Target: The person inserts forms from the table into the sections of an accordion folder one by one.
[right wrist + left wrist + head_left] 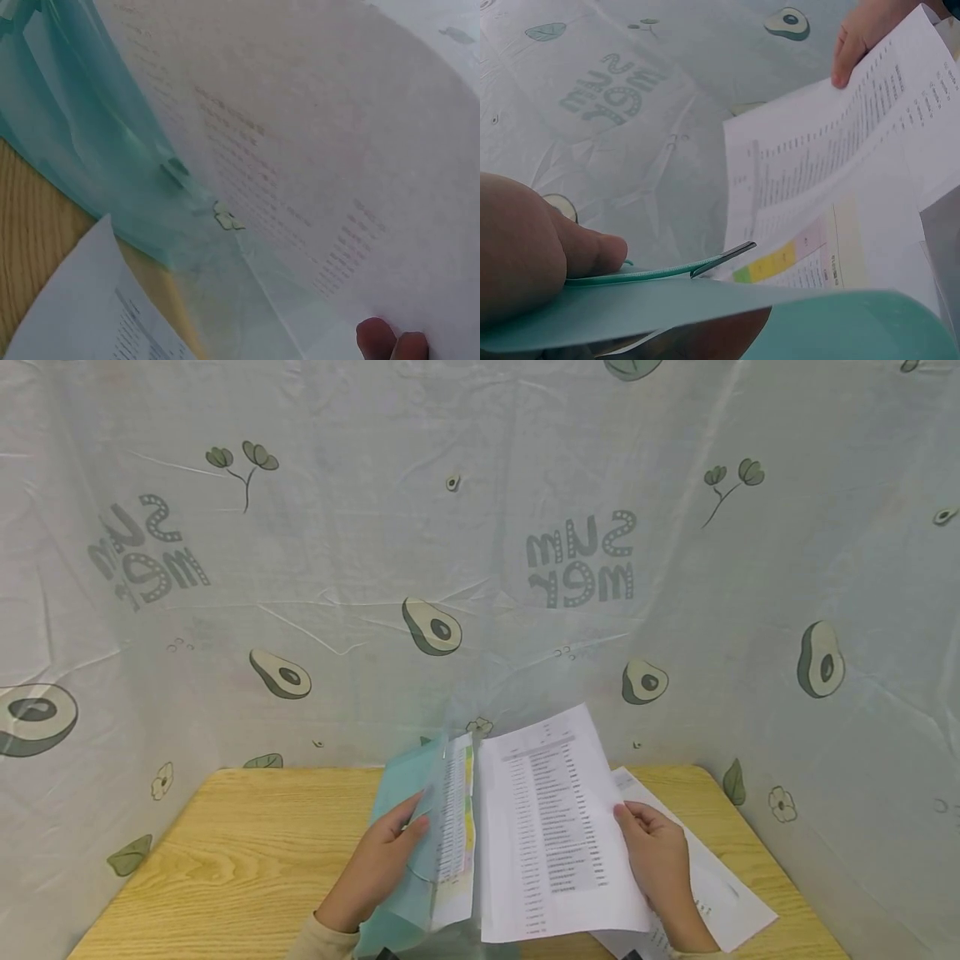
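Observation:
My left hand (378,864) grips a teal plastic folder (402,777) by its cover, thumb on the near side. Within the folder stands a printed sheet with a coloured edge strip (454,810), which also shows green and yellow in the left wrist view. An elastic cord with a metal tip (724,259) lies along the cover's edge beside my left thumb. My right hand (663,860) pinches the right edge of a white printed sheet (510,827), held up just right of the folder. In the right wrist view, two fingertips (375,339) show against this sheet's back.
Another printed sheet (731,897) lies on the wooden table (277,835) under my right hand, partly covered by the raised sheet. A pale cloth (480,543) with avocado and leaf prints hangs behind the table and along both sides.

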Demonstrator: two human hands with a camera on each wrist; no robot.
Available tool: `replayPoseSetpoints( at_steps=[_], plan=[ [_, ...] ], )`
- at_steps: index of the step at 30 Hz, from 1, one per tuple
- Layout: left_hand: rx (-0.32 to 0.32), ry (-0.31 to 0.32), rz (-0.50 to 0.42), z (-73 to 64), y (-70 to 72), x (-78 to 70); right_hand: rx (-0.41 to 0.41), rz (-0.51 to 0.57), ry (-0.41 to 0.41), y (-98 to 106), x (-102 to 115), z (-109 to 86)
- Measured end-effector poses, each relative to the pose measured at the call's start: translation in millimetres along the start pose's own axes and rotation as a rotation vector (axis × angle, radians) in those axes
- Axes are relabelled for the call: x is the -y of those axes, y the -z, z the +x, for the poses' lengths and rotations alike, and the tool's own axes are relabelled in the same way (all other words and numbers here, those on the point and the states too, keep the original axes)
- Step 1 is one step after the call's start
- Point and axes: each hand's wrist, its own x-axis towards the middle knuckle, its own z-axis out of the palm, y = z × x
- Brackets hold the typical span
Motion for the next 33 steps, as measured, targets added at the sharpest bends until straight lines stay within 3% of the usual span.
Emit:
replayPoseSetpoints(
  at_steps=[14, 33],
  plan=[
    [0.010, -0.013, -0.019, 0.3, -0.6, 0.2, 0.021, 0.031, -0.044, -20, -5, -5.8],
    [0.010, -0.007, 0.006, 1.9, -1.5, 1.8, 0.054, 0.021, -0.030, -44, -8, -5.2]
  ],
)
